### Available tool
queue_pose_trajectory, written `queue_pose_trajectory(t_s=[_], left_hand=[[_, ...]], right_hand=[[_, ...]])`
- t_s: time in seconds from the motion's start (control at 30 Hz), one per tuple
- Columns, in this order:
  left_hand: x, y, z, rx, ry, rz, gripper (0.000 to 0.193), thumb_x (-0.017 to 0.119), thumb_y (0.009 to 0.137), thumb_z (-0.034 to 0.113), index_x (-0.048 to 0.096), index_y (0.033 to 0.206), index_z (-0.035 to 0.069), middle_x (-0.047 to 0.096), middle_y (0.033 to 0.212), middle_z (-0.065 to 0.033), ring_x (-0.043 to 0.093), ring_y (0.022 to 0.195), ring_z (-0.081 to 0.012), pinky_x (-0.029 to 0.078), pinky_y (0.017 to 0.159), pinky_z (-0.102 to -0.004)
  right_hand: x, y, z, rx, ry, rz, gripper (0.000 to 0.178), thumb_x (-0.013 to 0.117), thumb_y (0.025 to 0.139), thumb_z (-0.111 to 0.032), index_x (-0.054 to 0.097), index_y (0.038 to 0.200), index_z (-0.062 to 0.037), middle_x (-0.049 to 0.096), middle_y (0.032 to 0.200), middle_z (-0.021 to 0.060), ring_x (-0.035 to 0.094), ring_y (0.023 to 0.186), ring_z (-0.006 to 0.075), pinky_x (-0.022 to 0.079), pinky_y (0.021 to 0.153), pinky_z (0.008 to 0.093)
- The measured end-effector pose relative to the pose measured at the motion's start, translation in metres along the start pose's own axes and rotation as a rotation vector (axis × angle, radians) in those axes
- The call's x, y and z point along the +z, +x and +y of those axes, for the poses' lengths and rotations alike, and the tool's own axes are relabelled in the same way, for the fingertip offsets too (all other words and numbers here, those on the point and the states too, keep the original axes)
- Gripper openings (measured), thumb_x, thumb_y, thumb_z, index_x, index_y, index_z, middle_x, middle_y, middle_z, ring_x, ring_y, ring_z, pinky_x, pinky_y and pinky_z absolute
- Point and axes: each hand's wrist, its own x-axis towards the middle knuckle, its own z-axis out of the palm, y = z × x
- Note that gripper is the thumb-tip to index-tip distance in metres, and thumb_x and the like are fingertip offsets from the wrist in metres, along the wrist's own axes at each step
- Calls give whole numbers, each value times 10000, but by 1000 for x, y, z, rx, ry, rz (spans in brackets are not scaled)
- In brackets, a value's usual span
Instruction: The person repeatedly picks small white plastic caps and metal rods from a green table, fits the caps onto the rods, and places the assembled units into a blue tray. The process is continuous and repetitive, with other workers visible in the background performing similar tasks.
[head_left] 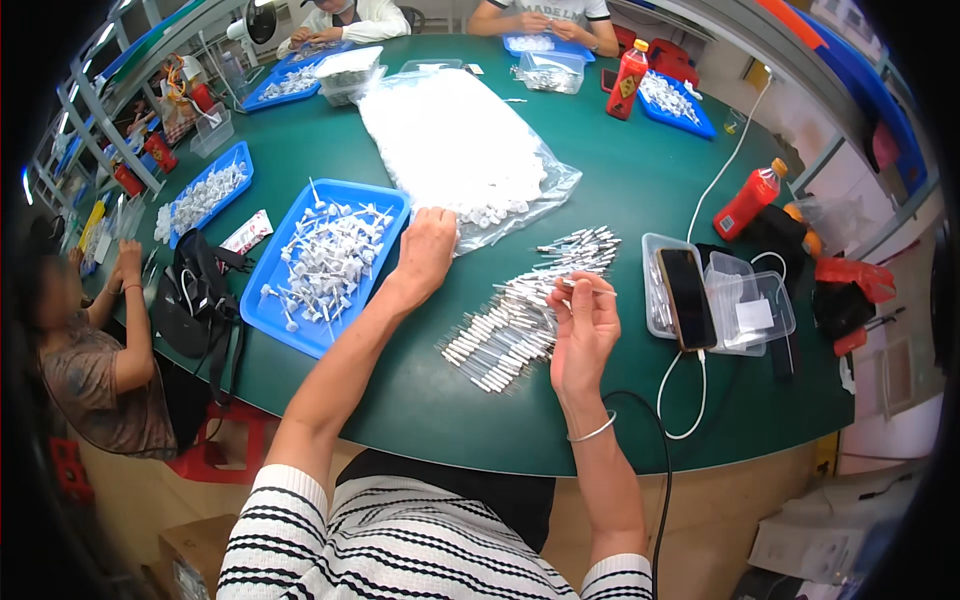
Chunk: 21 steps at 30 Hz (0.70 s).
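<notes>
My right hand [585, 340] is raised over the near side of a pile of thin rods with white sleeves and metal tips [500, 335]. A thin rod [600, 291] is pinched between its thumb and fingers. My left hand [428, 248] is at the near left edge of a clear plastic bag of small white plastic caps [450, 130], its fingers curled; what they grip is hidden. Left of that hand lies a blue tray [262, 318] heaped with white-capped rods [330, 260].
At right are a phone [687, 298] on clear plastic boxes [755, 325], a white cable [703, 400] and red bottles [750, 200]. A black bag [195, 300] lies left. Co-workers sit at the left [100, 350] and across the table [350, 25], beside more blue trays [210, 195].
</notes>
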Motion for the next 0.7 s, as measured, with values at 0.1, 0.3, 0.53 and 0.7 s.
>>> queue_pose_trajectory(t_s=[0.1, 0.3, 0.53, 0.7], left_hand=[[3, 0, -1, 16, -24, 11, 136, 667, 762, 58, 579, 855, 12, 578, 889, -157, 558, 898, -328, 468, 776, -414], [-24, -13, 27, -117, -393, -24, 130, 657, 760, 60, 573, 850, 20, 593, 748, -120, 586, 686, -243, 482, 645, -351], [-18, -46, 35, 52, -192, -93, 236, 594, 772, 71, 657, 999, 66, 616, 769, -123, 612, 749, -298, 494, 648, -418], [-24, -38, 41, -24, 108, -353, 406, 560, 790, 130, 588, 1175, 1, 629, 783, -170, 640, 720, -337, 502, 656, -443]], right_hand=[[-1, 1, 1, -11, 7, -7, 169, 582, 951, -173, 586, 1021, -19, 629, 908, 61, 605, 795, 114, 534, 750, 270], [-5, 1, -1, -6, 4, 0, 175, 590, 947, -177, 585, 1020, -18, 626, 903, 63, 604, 796, 118, 534, 740, 273], [-3, -1, 0, 5, -19, -6, 184, 600, 941, -180, 581, 1021, -15, 621, 918, 62, 603, 804, 113, 531, 730, 264], [-6, -1, 0, 12, -24, -14, 186, 600, 941, -185, 583, 1026, -20, 619, 926, 56, 606, 815, 111, 531, 717, 256]])
